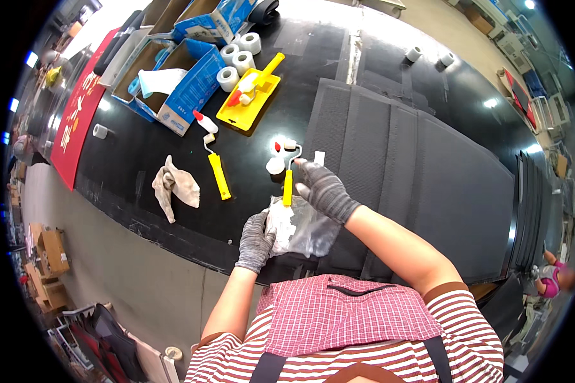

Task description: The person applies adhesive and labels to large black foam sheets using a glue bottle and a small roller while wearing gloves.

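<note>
My left hand (256, 241), in a grey knit glove, grips the left edge of a clear plastic bag (313, 233) with white labels (281, 223) inside. My right hand (327, 193), gloved alike, reaches over the edge of a black ribbed fabric panel (390, 140); its thumb and index finger are apart. Beside its fingertips lies a small roller with a yellow handle (288, 188), whose lower end meets the bag. A white label (319, 157) rests on the panel just beyond the right hand. Left of the roller stands a small white-topped pot (275, 166), with a red cap (277, 147) behind it.
Farther left are a second yellow-handled roller (218, 175), a crumpled rag (176, 184) and a white glue bottle (206, 122). Beyond them sit a yellow paint tray (241, 118), several tape rolls (243, 60) and blue cartons (191, 83). Stacked black panels (527, 217) lie right.
</note>
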Available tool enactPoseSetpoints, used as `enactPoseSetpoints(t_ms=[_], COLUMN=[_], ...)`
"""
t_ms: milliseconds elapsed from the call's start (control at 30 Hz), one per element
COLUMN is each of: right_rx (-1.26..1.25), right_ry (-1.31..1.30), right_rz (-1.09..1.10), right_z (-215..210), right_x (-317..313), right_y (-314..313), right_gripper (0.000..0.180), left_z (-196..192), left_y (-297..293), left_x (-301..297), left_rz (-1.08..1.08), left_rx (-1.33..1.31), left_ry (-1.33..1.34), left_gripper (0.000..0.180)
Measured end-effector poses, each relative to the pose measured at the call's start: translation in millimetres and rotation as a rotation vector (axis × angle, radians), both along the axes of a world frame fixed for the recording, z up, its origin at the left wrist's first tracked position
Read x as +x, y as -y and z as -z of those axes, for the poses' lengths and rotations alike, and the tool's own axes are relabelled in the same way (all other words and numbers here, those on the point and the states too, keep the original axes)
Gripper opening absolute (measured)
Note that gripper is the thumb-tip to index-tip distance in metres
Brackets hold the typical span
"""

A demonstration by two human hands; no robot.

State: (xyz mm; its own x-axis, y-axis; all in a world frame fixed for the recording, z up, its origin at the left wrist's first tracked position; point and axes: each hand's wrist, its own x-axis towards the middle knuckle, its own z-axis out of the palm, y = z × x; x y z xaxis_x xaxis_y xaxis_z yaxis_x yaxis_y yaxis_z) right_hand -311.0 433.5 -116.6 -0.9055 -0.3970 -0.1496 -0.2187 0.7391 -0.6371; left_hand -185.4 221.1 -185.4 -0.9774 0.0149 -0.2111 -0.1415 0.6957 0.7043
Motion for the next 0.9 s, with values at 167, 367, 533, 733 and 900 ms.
enactPoseSetpoints(t_ms=[167,367,533,733,900], right_rx=[-0.049,-0.296,-1.072,-1.097,-1.137], right_ry=[-0.303,-0.169,0.291,0.609,0.505], right_rz=[0.066,0.035,0.183,0.692,0.814], right_z=[39,54,15,-32,-20], right_x=[-25,-39,2,39,63], right_y=[31,22,-31,-147,-171], right_gripper=[0.069,0.04,0.053,0.05,0.046], left_z=[-11,-22,-20,-48,-75], left_y=[-2,-9,-4,-43,-96], left_x=[-8,-20,-27,-53,-59], left_rz=[-0.036,-0.054,-0.133,0.132,0.426], left_rx=[0.024,0.029,0.072,-0.052,0.131], left_ry=[0.051,0.074,-0.07,-0.351,-0.322], left_gripper=[0.049,0.044,0.041,0.037,0.034])
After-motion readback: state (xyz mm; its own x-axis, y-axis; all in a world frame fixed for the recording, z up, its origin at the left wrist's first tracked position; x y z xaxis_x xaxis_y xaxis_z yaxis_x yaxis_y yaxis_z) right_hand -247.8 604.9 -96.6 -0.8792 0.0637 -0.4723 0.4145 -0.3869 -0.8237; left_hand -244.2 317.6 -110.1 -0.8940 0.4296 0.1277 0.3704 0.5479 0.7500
